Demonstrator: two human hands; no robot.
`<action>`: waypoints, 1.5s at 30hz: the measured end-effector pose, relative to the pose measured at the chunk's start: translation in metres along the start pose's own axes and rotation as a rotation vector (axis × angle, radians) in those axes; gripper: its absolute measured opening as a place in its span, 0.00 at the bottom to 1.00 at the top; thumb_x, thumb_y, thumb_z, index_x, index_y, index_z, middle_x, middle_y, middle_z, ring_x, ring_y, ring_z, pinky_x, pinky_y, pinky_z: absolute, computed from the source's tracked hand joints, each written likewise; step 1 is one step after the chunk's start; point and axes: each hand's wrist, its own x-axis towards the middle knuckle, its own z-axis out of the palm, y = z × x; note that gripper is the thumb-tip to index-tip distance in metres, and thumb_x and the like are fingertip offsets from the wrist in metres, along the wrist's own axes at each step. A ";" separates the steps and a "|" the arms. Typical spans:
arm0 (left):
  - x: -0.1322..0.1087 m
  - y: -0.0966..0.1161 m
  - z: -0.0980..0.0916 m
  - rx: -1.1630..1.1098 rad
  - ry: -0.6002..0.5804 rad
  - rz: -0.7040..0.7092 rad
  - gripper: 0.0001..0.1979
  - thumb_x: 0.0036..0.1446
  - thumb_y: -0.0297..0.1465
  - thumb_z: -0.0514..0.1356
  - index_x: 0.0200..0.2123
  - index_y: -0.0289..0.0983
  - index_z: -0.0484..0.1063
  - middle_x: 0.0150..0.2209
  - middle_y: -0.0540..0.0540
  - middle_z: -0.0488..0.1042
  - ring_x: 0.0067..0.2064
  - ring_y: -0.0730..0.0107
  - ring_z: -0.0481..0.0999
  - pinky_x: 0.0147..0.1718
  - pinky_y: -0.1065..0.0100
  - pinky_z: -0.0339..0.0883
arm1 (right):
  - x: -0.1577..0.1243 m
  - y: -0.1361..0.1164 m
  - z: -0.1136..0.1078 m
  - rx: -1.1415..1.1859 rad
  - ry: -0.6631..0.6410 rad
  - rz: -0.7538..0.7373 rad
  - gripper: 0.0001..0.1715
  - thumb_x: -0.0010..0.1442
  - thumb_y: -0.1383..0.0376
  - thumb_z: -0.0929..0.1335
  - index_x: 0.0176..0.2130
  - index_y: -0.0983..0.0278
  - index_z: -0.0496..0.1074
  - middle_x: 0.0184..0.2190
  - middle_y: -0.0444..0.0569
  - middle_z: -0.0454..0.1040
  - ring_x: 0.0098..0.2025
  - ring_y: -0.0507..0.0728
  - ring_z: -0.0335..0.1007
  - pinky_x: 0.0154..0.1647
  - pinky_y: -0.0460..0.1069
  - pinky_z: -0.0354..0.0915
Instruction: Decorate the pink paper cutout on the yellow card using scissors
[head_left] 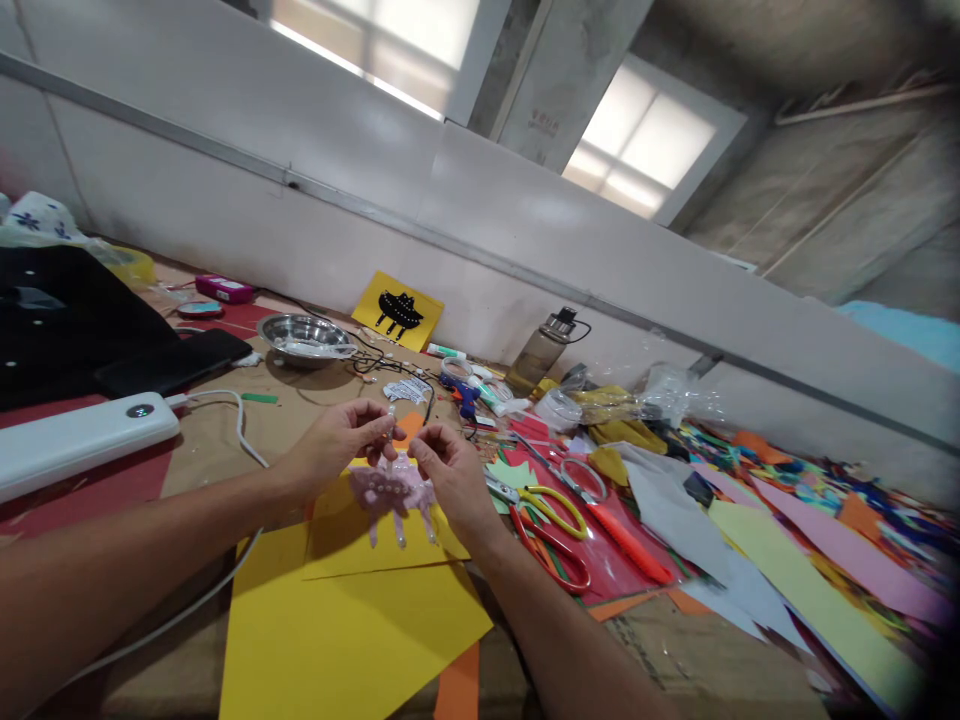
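Both my hands hold a small pink paper cut-out (394, 490) with dangling strips above a yellow sheet of paper (337, 610). My left hand (341, 440) pinches its upper left edge with fingers closed. My right hand (450, 475) grips its right side, fingers curled. A tiny pale piece sits between the fingertips of both hands; I cannot make out what it is.
Red-handled scissors (551, 545) and yellow-handled scissors (555, 505) lie right of my hands. A metal bowl (304, 335), a water bottle (544, 350), a white power bank (79, 440) with cable, a yellow card with a black shape (397, 310) and several coloured paper sheets (787, 540) cover the table.
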 end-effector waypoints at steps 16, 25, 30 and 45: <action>0.021 0.000 -0.037 -0.103 0.308 0.128 0.12 0.48 0.36 0.62 0.30 0.32 0.69 0.29 0.46 0.74 0.23 0.79 0.68 0.22 0.74 0.58 | -0.038 -0.027 0.011 -0.777 -0.638 -0.331 0.27 0.45 0.57 0.74 0.46 0.54 0.70 0.54 0.47 0.61 0.54 0.59 0.52 0.53 0.55 0.52; 0.024 -0.009 -0.039 -0.010 0.279 0.147 0.13 0.47 0.37 0.62 0.30 0.32 0.68 0.30 0.44 0.75 0.23 0.78 0.68 0.22 0.73 0.58 | -0.024 -0.008 0.038 -0.981 -0.508 -0.404 0.24 0.53 0.52 0.68 0.49 0.54 0.67 0.52 0.47 0.65 0.49 0.61 0.55 0.49 0.57 0.52; 0.024 -0.009 -0.040 0.010 0.277 0.161 0.13 0.49 0.37 0.61 0.30 0.32 0.67 0.30 0.45 0.74 0.24 0.78 0.68 0.22 0.73 0.57 | -0.016 -0.014 0.034 -0.922 -0.479 -0.419 0.20 0.55 0.52 0.67 0.46 0.55 0.70 0.51 0.49 0.67 0.49 0.61 0.57 0.49 0.57 0.53; 0.016 -0.007 -0.030 0.116 0.230 0.132 0.11 0.48 0.37 0.61 0.28 0.34 0.70 0.28 0.46 0.74 0.22 0.78 0.66 0.22 0.73 0.58 | 0.009 0.016 -0.040 -0.547 0.148 -0.353 0.12 0.60 0.61 0.61 0.35 0.63 0.72 0.31 0.48 0.72 0.32 0.53 0.67 0.34 0.49 0.63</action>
